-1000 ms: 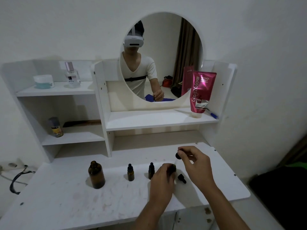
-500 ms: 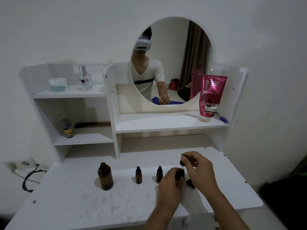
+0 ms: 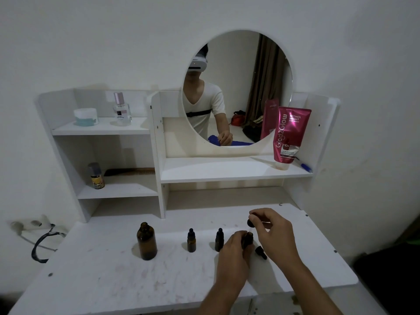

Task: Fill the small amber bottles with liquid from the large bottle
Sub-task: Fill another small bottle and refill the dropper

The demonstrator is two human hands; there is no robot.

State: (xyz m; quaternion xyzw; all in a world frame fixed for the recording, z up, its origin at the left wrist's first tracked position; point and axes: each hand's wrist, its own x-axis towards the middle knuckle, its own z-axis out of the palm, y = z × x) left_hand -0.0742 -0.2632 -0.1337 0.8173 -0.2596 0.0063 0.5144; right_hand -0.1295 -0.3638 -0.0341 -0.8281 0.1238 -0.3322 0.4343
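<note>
Far left of the large amber bottle (image 3: 146, 241), a black cable (image 3: 41, 246) hanging off the white table (image 3: 95, 276) below a wall socket (image 3: 29, 224); up and left of the large bottle, on the white shelf unit (image 3: 156, 155), a small yellow-labelled bottle (image 3: 96, 176) beside a brown comb (image 3: 129, 171), and higher still a round cream jar (image 3: 86, 117) next to a clear perfume bottle (image 3: 122, 110). Large bottle upright on the table, uncapped, standing apart from everything else. Right of it, well apart, a small amber bottle with a black dropper cap (image 3: 191, 241), then a second capped small bottle (image 3: 219, 240) just beside the left hand (image 3: 234, 255). Left hand curled round a third small bottle (image 3: 248, 239), only its open neck and shoulder visible above the fingers. Just right of that, a loose black cap (image 3: 261, 252) lying on the table between the two hands. Right hand (image 3: 276, 237) pinching a black dropper top (image 3: 251, 221) between thumb and fingertips, its glass tube pointing down at the held bottle's mouth; liquid level impossible to tell. Farther right and up from the large bottle, a round mirror (image 3: 268, 64) showing the person in a white shirt, and a pink tube (image 3: 291, 135) standing on its cap on the shelf with a blue pen (image 3: 305, 167) behind it
</note>
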